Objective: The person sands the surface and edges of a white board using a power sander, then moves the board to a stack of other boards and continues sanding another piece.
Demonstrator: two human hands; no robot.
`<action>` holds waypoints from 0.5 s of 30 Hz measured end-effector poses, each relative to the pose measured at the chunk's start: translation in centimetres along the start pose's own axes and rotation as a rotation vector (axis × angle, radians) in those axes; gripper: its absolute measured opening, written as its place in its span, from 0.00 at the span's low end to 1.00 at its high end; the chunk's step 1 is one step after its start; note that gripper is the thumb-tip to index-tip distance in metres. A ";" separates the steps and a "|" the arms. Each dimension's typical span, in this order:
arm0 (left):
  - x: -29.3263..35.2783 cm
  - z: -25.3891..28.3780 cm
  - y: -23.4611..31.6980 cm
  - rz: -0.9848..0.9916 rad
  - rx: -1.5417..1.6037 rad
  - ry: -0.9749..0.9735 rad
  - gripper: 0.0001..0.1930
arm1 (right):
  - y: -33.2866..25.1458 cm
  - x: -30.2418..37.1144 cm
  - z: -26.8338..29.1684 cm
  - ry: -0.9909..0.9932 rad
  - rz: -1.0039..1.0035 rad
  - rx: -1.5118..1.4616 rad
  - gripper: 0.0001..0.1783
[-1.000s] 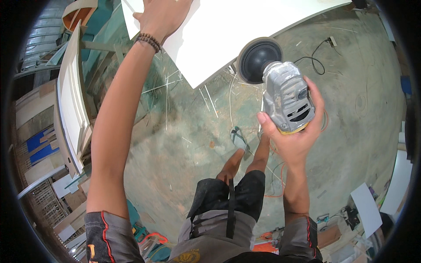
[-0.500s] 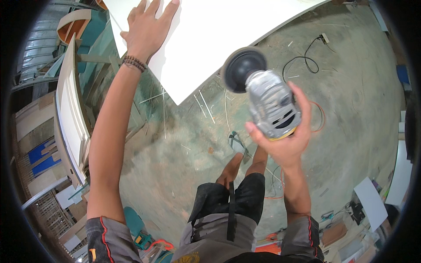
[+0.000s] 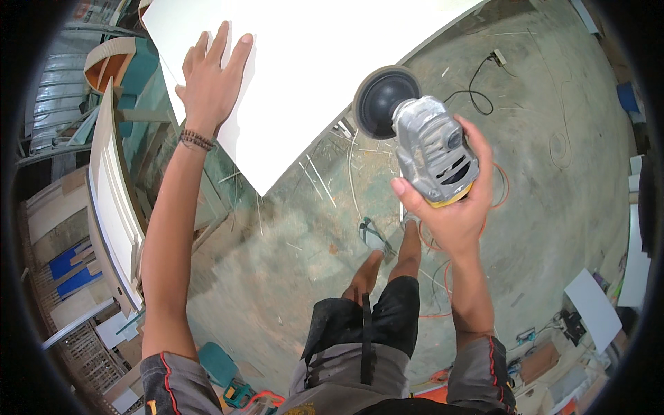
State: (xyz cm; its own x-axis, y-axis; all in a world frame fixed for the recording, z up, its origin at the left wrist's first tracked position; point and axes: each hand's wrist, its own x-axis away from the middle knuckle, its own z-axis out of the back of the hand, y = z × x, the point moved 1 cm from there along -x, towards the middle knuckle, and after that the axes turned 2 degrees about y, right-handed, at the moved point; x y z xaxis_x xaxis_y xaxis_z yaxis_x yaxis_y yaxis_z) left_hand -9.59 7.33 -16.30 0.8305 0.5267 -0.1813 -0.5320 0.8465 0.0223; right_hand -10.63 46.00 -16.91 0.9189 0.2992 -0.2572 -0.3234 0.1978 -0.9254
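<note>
A large white board (image 3: 297, 90) lies ahead of me, one corner pointing toward my body. My left hand (image 3: 213, 86) rests flat on it near the left edge, fingers spread. In my right hand (image 3: 460, 214) is a silver-grey angle grinder (image 3: 436, 142), gripped around the rear of its body. A round black disc (image 3: 386, 102) is fitted at the tool's head, beside the board's right edge. From this view I cannot tell whether the disc touches that edge.
Thin white offcut strips (image 3: 320, 180) litter the concrete floor (image 3: 539, 207). A black cable (image 3: 477, 86) lies at the far right, an orange cord (image 3: 503, 187) near my right hand. Stacked white panels (image 3: 114, 180) stand at the left. A teal power tool (image 3: 235, 391) sits at the lower left.
The white board appears shifted left and nearer in view, with my left hand lower on the picture. The grinder has turned slightly and moved a little, still in my right hand.
</note>
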 end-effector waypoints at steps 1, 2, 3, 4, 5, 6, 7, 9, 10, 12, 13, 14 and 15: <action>0.0 0.1 -0.1 0.001 -0.008 0.000 0.41 | 0.2 -0.5 0.2 0.005 -0.021 -0.022 0.52; 0.0 0.1 -0.3 0.002 -0.016 0.000 0.41 | 0.3 -1.1 0.5 0.010 -0.042 -0.043 0.52; 0.0 0.2 -0.2 0.002 -0.014 -0.001 0.41 | 0.5 -1.6 0.8 0.019 -0.055 -0.049 0.52; 0.0 0.2 -0.1 0.002 -0.013 -0.003 0.40 | 0.7 -2.2 1.2 0.028 -0.068 -0.055 0.51; 0.0 0.3 0.0 0.003 -0.012 -0.005 0.40 | 0.9 -2.8 1.5 0.036 -0.081 -0.062 0.51; -0.1 0.4 0.1 0.001 -0.003 -0.004 0.40 | 1.0 -3.4 2.0 0.045 -0.087 -0.068 0.51; -0.1 0.4 0.2 -0.001 0.005 -0.003 0.40 | 1.2 -4.0 2.4 0.055 -0.093 -0.073 0.51; -0.2 0.5 0.5 0.003 0.002 -0.008 0.39 | 1.5 -5.1 3.2 0.066 -0.119 -0.101 0.50; -0.2 0.6 0.7 0.008 -0.009 -0.014 0.39 | 1.7 -5.6 3.6 0.068 -0.137 -0.122 0.50; -0.3 0.7 1.0 0.014 -0.025 -0.024 0.39 | 2.2 -6.7 4.4 0.075 -0.158 -0.144 0.49; -0.3 0.8 1.1 0.015 -0.029 -0.027 0.39 | 2.5 -7.3 4.8 0.080 -0.160 -0.144 0.49; -0.4 0.8 1.2 0.016 -0.033 -0.030 0.38 | 2.8 -7.8 5.2 0.086 -0.162 -0.143 0.49; -0.4 0.9 1.1 0.019 -0.040 -0.032 0.38 | 3.0 -8.4 5.5 0.099 -0.177 -0.156 0.48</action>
State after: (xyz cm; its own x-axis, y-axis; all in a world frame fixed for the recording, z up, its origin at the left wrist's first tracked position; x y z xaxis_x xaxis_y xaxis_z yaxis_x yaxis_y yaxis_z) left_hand -10.36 8.13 -15.31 0.8249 0.5450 -0.1501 -0.5530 0.8330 -0.0142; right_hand -20.57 49.19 -16.04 0.9783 0.1781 -0.1062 -0.1236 0.0899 -0.9882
